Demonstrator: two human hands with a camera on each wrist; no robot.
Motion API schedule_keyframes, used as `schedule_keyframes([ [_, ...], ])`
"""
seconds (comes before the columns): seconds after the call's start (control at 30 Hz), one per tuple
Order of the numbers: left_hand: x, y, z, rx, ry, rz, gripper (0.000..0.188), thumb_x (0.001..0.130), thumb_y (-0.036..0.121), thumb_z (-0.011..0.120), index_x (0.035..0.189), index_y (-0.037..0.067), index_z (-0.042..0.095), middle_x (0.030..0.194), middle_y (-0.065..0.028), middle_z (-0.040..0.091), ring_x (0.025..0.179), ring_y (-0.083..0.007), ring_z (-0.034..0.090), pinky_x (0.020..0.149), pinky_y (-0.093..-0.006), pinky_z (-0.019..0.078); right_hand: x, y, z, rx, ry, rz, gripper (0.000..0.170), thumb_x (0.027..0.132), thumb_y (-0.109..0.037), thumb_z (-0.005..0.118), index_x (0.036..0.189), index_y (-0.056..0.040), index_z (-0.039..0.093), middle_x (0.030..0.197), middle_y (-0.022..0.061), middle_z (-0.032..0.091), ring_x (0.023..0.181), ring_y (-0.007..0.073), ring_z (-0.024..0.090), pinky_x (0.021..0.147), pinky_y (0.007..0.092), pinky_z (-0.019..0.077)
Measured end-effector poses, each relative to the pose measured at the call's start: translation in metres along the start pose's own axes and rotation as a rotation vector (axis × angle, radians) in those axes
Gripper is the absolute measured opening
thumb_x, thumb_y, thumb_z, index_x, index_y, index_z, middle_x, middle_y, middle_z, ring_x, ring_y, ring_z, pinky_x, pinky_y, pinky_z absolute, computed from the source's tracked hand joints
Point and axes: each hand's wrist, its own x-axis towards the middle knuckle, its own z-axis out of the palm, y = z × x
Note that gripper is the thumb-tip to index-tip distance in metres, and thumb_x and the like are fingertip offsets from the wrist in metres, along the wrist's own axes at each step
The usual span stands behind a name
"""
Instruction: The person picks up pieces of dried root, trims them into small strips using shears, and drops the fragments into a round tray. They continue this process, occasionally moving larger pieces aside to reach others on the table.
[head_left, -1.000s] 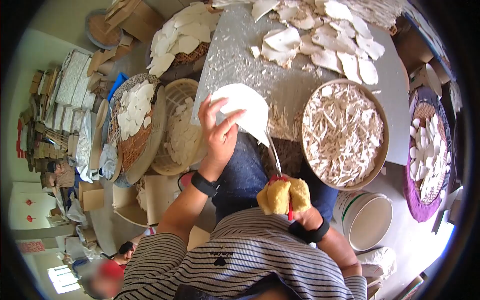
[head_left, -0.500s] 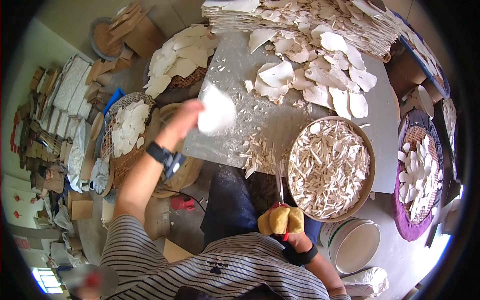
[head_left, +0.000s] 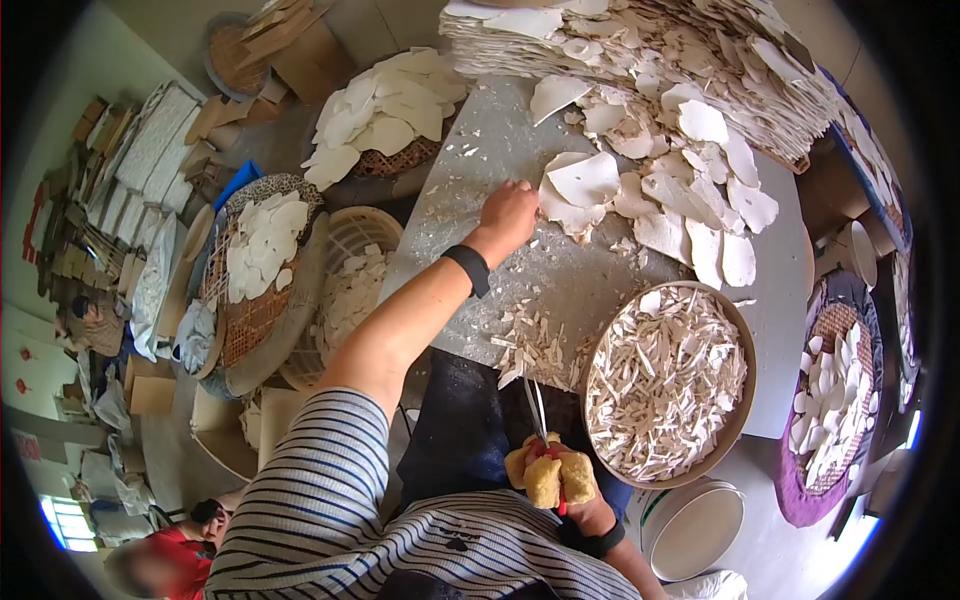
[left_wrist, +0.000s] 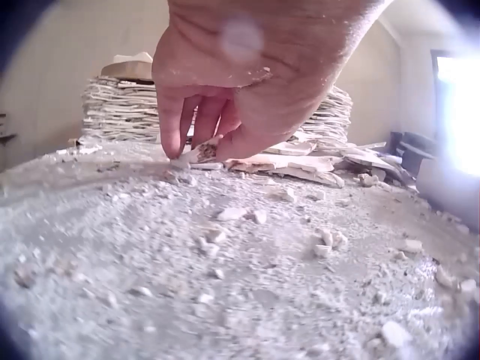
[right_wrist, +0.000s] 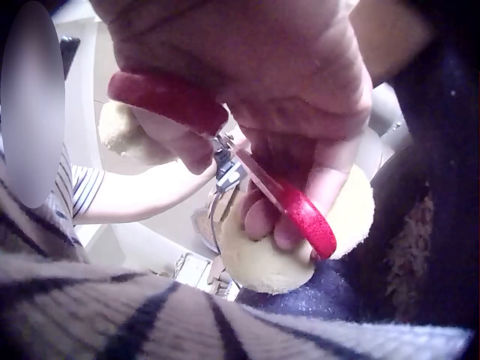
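My left hand [head_left: 510, 215] is over the table with fingers bent down at the left edge of a loose heap of flat, white, chalky pieces [head_left: 582, 182]. In the left wrist view its fingers and thumb pinch the rough, brownish edge of one white piece [left_wrist: 204, 152], close to the tabletop. Near my lap, my right hand [head_left: 594, 514] grips red-handled scissors [head_left: 538, 408], blades pointing toward the table edge. Thick yellow foam-like covers [head_left: 543, 482] sit on its fingers. The right wrist view shows fingers through the red handle loops [right_wrist: 309, 221].
A round tray [head_left: 590, 425] of white strips overlaps the table's near edge, with a white bucket [head_left: 697, 530] below. Cut scraps [head_left: 527, 340] lie beside it. A tall stack of white sheets [head_left: 640, 70] stands behind. Baskets of pieces [head_left: 265, 245] flank the table; another person [head_left: 185, 545] sits lower left.
My left hand held a white piece out at the table's left side; that piece has left the hand, which has moved right to the heap. The right hand keeps the scissors low.
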Motion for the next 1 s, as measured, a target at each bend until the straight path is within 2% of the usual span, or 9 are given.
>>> schedule_keyframes([
  [0.2,-0.030,-0.022,-0.012,-0.495,0.273,-0.181,0.019,0.077,0.009,0.058,0.092,-0.002,0.064,0.082,-0.0144,0.065,0.074,-0.0278,0.064,0.066,-0.0318,0.0504,-0.001,0.021,0.013,1.158,0.098,0.248,0.022,0.092,-0.018,0.044,0.104,-0.0001,0.050,0.094,0.0075,0.054,0.090,0.0171,0.055,0.084,0.0308,0.0458],
  [0.23,-0.041,-0.027,-0.015,-0.824,0.152,-0.318,0.023,0.082,0.012,0.058,0.096,-0.006,0.061,0.083,-0.0138,0.065,0.074,-0.0203,0.065,0.063,-0.0259,0.0499,-0.003,0.013,0.013,0.711,0.098,0.073,0.025,0.092,-0.023,0.044,0.099,0.0000,0.052,0.092,0.0087,0.056,0.087,0.0187,0.057,0.081,0.0320,0.0476],
  [0.33,-0.096,0.004,-0.060,-1.600,-0.095,-0.573,0.025,0.087,0.013,0.056,0.105,-0.004,0.055,0.091,-0.0123,0.064,0.078,-0.0199,0.065,0.066,-0.0262,0.0522,0.000,0.027,0.009,0.835,0.153,0.119,0.025,0.092,-0.023,0.044,0.093,-0.0005,0.054,0.088,0.0084,0.060,0.082,0.0204,0.059,0.077,0.0324,0.0497],
  [0.43,-0.148,0.038,-0.066,-1.820,-0.111,-0.635,0.026,0.087,0.012,0.056,0.109,-0.002,0.053,0.095,-0.0135,0.063,0.080,-0.0214,0.064,0.069,-0.0280,0.0526,0.009,0.017,0.011,0.868,0.146,-0.080,0.021,0.090,-0.020,0.050,0.098,-0.0009,0.054,0.094,0.0076,0.060,0.087,0.0182,0.059,0.080,0.0319,0.0486],
  [0.6,-0.200,0.078,-0.058,-1.864,-0.050,-0.676,0.028,0.087,0.010,0.055,0.112,-0.001,0.050,0.092,-0.0153,0.063,0.079,-0.0227,0.065,0.070,-0.0298,0.0531,0.020,0.020,0.013,-0.172,0.119,-0.205,0.060,0.070,-0.014,0.071,0.120,-0.0037,0.041,0.106,0.0088,0.057,0.097,0.0204,0.057,0.085,0.0316,0.0452],
  [0.67,-0.207,0.080,-0.056,-1.837,-0.069,-0.697,0.026,0.087,0.010,0.054,0.111,-0.001,0.051,0.090,-0.0144,0.063,0.077,-0.0218,0.065,0.069,-0.0297,0.0533,0.021,0.035,0.021,0.455,0.143,-0.020,0.057,0.071,-0.011,0.069,0.120,-0.0033,0.040,0.106,0.0092,0.057,0.098,0.0208,0.057,0.085,0.0322,0.0454],
  [0.87,-0.188,0.057,-0.057,-1.661,-0.346,-0.536,0.027,0.088,0.013,0.054,0.111,-0.001,0.055,0.091,-0.0108,0.063,0.080,-0.0176,0.064,0.070,-0.0280,0.0524,-0.001,0.022,0.017,0.157,0.177,-0.150,0.046,0.078,-0.009,0.065,0.118,-0.0029,0.043,0.108,0.0084,0.057,0.101,0.0187,0.056,0.088,0.0312,0.0452],
  [0.93,-0.156,0.052,-0.054,-1.365,-0.318,-0.339,0.029,0.087,0.017,0.057,0.110,-0.001,0.057,0.102,-0.0076,0.062,0.092,-0.0121,0.058,0.077,-0.0252,0.0484,-0.007,0.038,0.017,0.690,0.112,-0.152,0.055,0.078,-0.014,0.070,0.123,-0.0068,0.039,0.114,0.0056,0.052,0.106,0.0158,0.052,0.094,0.0311,0.0408],
  [1.0,-0.114,0.052,-0.054,-1.256,-0.286,-0.254,0.030,0.085,0.015,0.059,0.110,-0.002,0.057,0.104,-0.0074,0.062,0.091,-0.0107,0.058,0.079,-0.0240,0.0465,-0.011,0.050,0.014,0.411,0.159,-0.133,0.038,0.083,-0.010,0.063,0.115,-0.0051,0.044,0.106,0.0045,0.054,0.099,0.0146,0.054,0.089,0.0312,0.0440],
])
